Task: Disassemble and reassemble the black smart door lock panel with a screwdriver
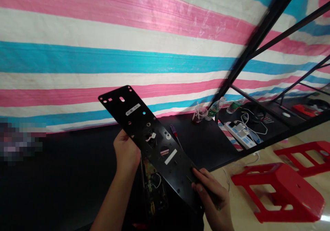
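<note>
A long black metal plate (154,148) with several holes and two white labels is held up and tilted over the black table. My left hand (127,152) grips its left edge from behind, fingers partly hidden. Near the lower right end, my right hand (211,193) pinches the plate, thumb and fingers on its face. Below the plate lies an opened device (154,189) with wires and brass-coloured parts, partly covered. A small white connector (153,135) shows through one hole. Just right of the plate, a screwdriver (174,130) with a purple and red handle rests on the table.
A lidded cup (199,114) and plastic bottles (214,109) stand at the table's back right. A power strip (241,134) with cables lies beyond, beside a black metal frame (247,55). Red stools (283,189) stand on the floor at right. Striped sheeting (116,62) hangs behind.
</note>
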Demonstrator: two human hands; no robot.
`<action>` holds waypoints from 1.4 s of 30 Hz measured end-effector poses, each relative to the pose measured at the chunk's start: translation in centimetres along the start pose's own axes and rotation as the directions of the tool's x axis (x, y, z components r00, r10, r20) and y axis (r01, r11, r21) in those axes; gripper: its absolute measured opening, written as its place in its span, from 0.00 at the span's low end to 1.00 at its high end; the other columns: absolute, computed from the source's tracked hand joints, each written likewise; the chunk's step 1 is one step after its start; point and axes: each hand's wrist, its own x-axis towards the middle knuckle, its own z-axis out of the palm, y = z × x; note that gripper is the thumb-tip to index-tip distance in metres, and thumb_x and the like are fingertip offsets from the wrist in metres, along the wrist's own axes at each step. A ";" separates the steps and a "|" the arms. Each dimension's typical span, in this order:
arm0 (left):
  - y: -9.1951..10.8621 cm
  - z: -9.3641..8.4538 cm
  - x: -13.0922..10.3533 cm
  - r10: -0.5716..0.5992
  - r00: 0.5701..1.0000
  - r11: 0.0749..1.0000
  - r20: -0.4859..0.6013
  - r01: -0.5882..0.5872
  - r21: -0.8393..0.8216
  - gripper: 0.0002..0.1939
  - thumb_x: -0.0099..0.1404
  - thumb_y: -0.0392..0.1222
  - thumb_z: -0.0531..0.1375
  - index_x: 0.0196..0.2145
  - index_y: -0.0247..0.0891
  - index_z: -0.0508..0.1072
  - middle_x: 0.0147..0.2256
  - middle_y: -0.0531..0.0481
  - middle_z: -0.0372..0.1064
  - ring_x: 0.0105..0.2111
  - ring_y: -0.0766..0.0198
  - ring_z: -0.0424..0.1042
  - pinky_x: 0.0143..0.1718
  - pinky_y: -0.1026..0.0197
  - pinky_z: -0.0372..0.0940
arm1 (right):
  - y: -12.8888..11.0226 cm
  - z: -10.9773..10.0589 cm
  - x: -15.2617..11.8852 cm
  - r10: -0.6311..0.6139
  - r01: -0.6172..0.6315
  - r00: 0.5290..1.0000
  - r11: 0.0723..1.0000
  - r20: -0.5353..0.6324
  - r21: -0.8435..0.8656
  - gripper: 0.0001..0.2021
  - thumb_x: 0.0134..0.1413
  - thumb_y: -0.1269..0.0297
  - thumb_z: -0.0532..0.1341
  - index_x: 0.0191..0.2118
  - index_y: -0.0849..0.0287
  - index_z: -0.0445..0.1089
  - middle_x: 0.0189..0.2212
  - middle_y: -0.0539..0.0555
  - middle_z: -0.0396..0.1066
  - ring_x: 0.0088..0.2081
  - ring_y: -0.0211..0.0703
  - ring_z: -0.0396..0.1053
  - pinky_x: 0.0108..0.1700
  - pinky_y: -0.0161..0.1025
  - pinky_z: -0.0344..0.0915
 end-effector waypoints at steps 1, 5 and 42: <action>0.0 0.0 -0.3 -0.020 1.000 1.000 0.019 0.021 -0.022 0.16 0.41 0.42 0.72 0.23 0.37 0.69 0.19 0.59 0.66 0.20 0.68 0.69 0.20 0.68 0.64 | 0.0 0.3 0.3 -0.007 0.007 1.000 1.000 0.004 0.001 0.15 0.58 0.54 0.66 0.50 0.45 0.78 0.45 0.57 0.80 0.51 0.54 0.76 0.48 0.45 0.76; 0.3 -0.5 -1.4 -0.093 0.974 0.991 0.207 0.110 -0.073 0.13 0.49 0.42 0.71 0.29 0.37 0.73 0.25 0.55 0.73 0.22 0.68 0.72 0.25 0.67 0.68 | 0.1 1.8 1.1 0.035 -0.037 0.999 0.997 0.037 0.064 0.15 0.59 0.56 0.65 0.50 0.49 0.79 0.46 0.57 0.80 0.48 0.50 0.77 0.45 0.40 0.75; -10.9 -9.0 -2.2 0.169 0.955 0.615 0.245 -0.296 0.731 0.24 0.70 0.50 0.53 0.58 0.37 0.72 0.57 0.37 0.61 0.60 0.47 0.62 0.64 0.42 0.55 | 6.2 12.5 -5.0 -0.152 0.186 0.973 0.962 0.176 -0.199 0.33 0.67 0.61 0.54 0.73 0.52 0.42 0.49 0.62 0.69 0.48 0.54 0.71 0.48 0.47 0.74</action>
